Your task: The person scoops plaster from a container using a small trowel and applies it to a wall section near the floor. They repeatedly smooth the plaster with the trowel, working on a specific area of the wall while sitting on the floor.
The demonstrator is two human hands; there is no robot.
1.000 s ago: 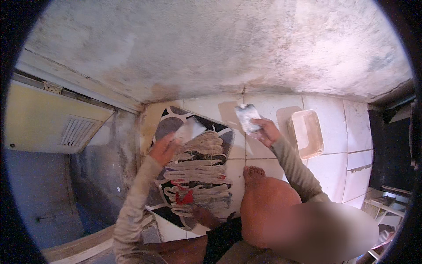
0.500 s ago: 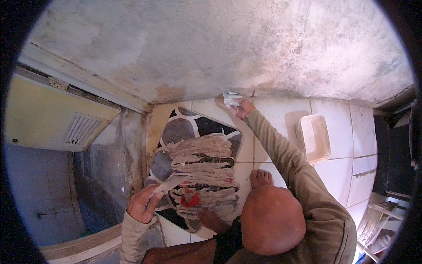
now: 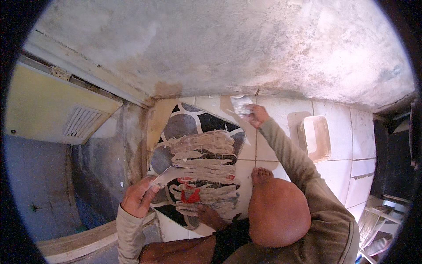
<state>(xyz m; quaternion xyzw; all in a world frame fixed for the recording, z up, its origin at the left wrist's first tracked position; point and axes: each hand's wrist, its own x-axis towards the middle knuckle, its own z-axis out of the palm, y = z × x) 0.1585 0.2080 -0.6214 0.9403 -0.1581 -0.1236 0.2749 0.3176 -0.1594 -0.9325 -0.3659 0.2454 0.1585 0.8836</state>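
My right hand is closed on a putty knife with a broad blade, pale and smeared as if with white paste. It is held over the floor tiles near the foot of the wall, and motion blurs it a little. At the lower left, my left hand pinches a second flat blade, a pale scraper, between thumb and fingers. That blade points right, above the edge of a grey rag mat with some red pieces in it. The fingers hide its grip end.
A black, grey and white patterned rug lies under the rag mat. To the right, a beige rectangular basin stands on white tiles. A yellowish door with a vent is at left. My bent knee is between my arms.
My right hand with the putty knife has shifted right and a little toward me, away from the wall. My left hand keeps its hold on the scraper, slightly farther left.
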